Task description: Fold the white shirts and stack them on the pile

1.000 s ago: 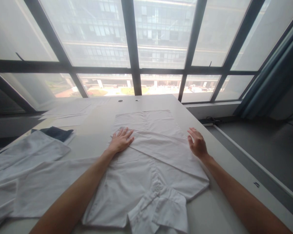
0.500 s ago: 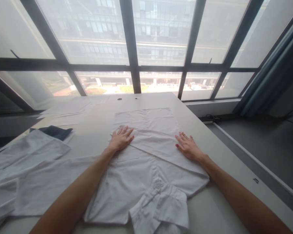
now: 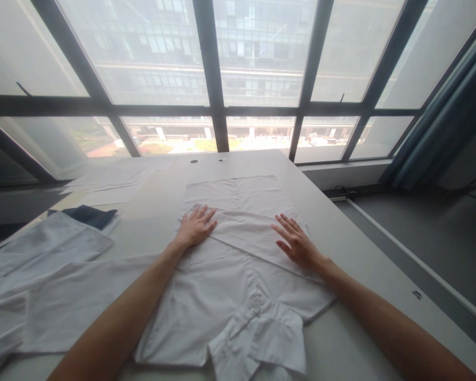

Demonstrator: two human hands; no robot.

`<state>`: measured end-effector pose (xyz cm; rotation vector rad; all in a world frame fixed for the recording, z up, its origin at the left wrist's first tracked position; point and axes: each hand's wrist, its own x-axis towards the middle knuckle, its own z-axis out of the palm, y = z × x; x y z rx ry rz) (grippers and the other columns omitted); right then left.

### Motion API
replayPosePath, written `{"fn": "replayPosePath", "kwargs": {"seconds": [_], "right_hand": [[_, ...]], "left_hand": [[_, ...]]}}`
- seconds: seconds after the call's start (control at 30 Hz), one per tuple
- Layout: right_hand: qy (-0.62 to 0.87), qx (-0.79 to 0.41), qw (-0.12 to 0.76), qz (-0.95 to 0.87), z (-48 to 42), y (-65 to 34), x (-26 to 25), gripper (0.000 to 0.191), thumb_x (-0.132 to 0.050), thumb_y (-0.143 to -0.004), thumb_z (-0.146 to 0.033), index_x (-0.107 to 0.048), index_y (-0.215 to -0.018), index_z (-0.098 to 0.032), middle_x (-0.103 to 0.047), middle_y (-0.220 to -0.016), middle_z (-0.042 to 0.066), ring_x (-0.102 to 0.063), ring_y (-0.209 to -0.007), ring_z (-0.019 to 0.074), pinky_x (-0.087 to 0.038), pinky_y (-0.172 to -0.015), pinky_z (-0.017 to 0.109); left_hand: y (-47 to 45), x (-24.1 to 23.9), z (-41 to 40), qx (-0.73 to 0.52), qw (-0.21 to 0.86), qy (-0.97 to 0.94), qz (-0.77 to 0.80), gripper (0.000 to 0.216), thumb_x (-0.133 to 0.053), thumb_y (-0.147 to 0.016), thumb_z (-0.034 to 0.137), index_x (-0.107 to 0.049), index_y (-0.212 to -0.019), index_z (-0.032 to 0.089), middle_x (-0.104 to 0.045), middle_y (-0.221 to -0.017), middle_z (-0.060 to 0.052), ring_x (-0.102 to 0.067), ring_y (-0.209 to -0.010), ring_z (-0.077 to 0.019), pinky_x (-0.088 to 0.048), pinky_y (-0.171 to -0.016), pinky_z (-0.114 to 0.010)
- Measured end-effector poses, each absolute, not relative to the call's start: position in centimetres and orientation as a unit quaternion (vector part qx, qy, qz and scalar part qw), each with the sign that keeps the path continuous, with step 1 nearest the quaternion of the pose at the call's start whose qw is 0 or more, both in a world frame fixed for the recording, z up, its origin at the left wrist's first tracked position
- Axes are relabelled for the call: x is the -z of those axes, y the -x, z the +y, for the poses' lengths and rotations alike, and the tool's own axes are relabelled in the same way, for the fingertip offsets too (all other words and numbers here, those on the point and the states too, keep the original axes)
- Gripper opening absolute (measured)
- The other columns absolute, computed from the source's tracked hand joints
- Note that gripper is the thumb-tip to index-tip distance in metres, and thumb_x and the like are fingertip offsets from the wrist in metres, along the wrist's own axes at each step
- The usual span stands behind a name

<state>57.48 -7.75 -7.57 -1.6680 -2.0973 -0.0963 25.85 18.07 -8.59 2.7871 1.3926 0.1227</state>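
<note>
A white shirt [image 3: 238,286] lies flat on the white table [image 3: 353,248], collar towards me, with one sleeve folded across its body. My left hand [image 3: 196,226] rests palm down on the shirt's left part, fingers spread. Flat on the folded sleeve lies my right hand [image 3: 295,242], fingers stretched out and apart. Neither hand holds anything.
More white garments [image 3: 43,275] lie spread at the left of the table, with a dark blue cloth [image 3: 88,215] behind them. Flat white pieces [image 3: 115,180] lie at the far left. Large windows stand behind the table; its right edge drops to a grey floor [image 3: 428,233].
My right hand came down from the shirt's right edge onto the folded sleeve and slid left across it. My left hand stayed in place.
</note>
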Motion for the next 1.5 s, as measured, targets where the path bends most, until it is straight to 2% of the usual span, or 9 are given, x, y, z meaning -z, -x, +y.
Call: {"fn": "replayPosePath", "kwargs": {"seconds": [0.2, 0.4, 0.7, 0.83, 0.97, 1.03, 1.1, 1.2, 1.5], "right_hand": [[0.577, -0.048, 0.185, -0.794, -7.8, -58.2, 8.4, 0.059, -0.049, -0.100, -0.040, -0.035, -0.156, -0.027, -0.020, -0.166, 0.007, -0.014, -0.154, 0.0248, -0.021, -0.124, 0.050], [0.536, -0.064, 0.167, -0.825, -10.9, -58.6, 7.8, 0.054, -0.048, -0.101, -0.039, -0.042, -0.153, -0.026, -0.025, -0.164, 0.007, -0.019, -0.153, 0.0246, -0.019, -0.124, 0.050], [0.566, -0.059, 0.136, -0.811, -17.8, -60.8, 8.2, 0.065, -0.050, -0.098, -0.050, -0.029, -0.157, -0.033, -0.019, -0.166, 0.004, -0.015, -0.153, 0.0279, -0.014, -0.124, 0.054], [0.623, -0.026, 0.201, -0.756, -16.5, -61.7, 6.8, 0.061, -0.038, -0.102, -0.050, -0.027, -0.158, -0.031, -0.021, -0.166, 0.006, -0.015, -0.154, 0.0270, -0.013, -0.123, 0.056], [0.705, 0.045, 0.316, -0.634, -13.2, -61.9, 6.3, 0.058, -0.027, -0.105, -0.047, -0.035, -0.156, -0.022, -0.027, -0.164, 0.012, -0.017, -0.153, 0.0262, -0.021, -0.122, 0.055], [0.729, 0.043, 0.287, -0.619, -12.0, -61.4, 7.2, 0.061, -0.027, -0.104, -0.049, -0.035, -0.155, -0.018, -0.026, -0.164, 0.015, -0.017, -0.153, 0.0280, -0.021, -0.121, 0.057], [0.741, 0.015, 0.209, -0.638, -11.4, -60.8, 8.4, 0.063, -0.029, -0.104, -0.052, -0.036, -0.155, -0.017, -0.023, -0.165, 0.016, -0.016, -0.153, 0.0299, -0.019, -0.120, 0.060], [0.741, -0.022, 0.124, -0.659, -11.4, -60.2, 9.7, 0.061, -0.028, -0.104, -0.048, -0.034, -0.156, -0.017, -0.018, -0.166, 0.015, -0.016, -0.153, 0.0290, -0.019, -0.121, 0.056], [0.760, -0.020, 0.080, -0.645, -11.6, -60.1, 9.4, 0.062, -0.023, -0.104, -0.048, -0.031, -0.157, -0.017, -0.017, -0.166, 0.012, -0.014, -0.154, 0.0272, -0.016, -0.122, 0.055]], "left_hand": [[-25.7, 8.6, 18.2, -0.037, 0.006, -0.896, 0.443, 0.064, -0.025, -0.100, 0.063, -0.031, -0.157, 0.036, -0.019, -0.167, -0.005, -0.015, -0.153, -0.0338, -0.014, -0.118, -0.061], [-25.8, 8.2, 17.8, -0.028, 0.008, -0.896, 0.443, 0.064, -0.026, -0.100, 0.063, -0.030, -0.157, 0.036, -0.018, -0.167, -0.005, -0.014, -0.153, -0.0335, -0.015, -0.118, -0.061], [-26.0, 8.3, 17.9, -0.032, 0.009, -0.894, 0.447, 0.063, -0.026, -0.100, 0.062, -0.030, -0.157, 0.037, -0.018, -0.167, -0.004, -0.015, -0.153, -0.0336, -0.014, -0.118, -0.062], [-26.0, 8.3, 18.1, -0.031, 0.008, -0.894, 0.447, 0.062, -0.026, -0.100, 0.062, -0.030, -0.157, 0.037, -0.018, -0.167, -0.004, -0.016, -0.153, -0.0342, -0.017, -0.117, -0.063], [-25.9, 8.4, 18.2, -0.033, 0.002, -0.895, 0.445, 0.062, -0.027, -0.100, 0.062, -0.030, -0.157, 0.037, -0.018, -0.167, -0.004, -0.018, -0.152, -0.0347, -0.018, -0.117, -0.063], [-25.9, 8.4, 18.2, -0.031, 0.001, -0.895, 0.445, 0.062, -0.027, -0.100, 0.061, -0.030, -0.157, 0.037, -0.019, -0.167, -0.005, -0.018, -0.152, -0.0343, -0.018, -0.117, -0.063], [-25.9, 8.3, 18.1, -0.029, 0.004, -0.895, 0.445, 0.063, -0.026, -0.100, 0.061, -0.030, -0.157, 0.036, -0.019, -0.167, -0.005, -0.018, -0.152, -0.0345, -0.017, -0.117, -0.063], [-25.9, 8.2, 18.0, -0.026, 0.007, -0.895, 0.446, 0.063, -0.027, -0.100, 0.061, -0.030, -0.158, 0.035, -0.018, -0.167, -0.005, -0.016, -0.153, -0.0345, -0.016, -0.118, -0.063], [-25.6, 7.5, 18.1, -0.002, 0.029, -0.898, 0.439, 0.066, -0.026, -0.099, 0.065, -0.025, -0.158, 0.037, -0.011, -0.168, -0.005, -0.008, -0.154, -0.0345, -0.012, -0.118, -0.062]]}}
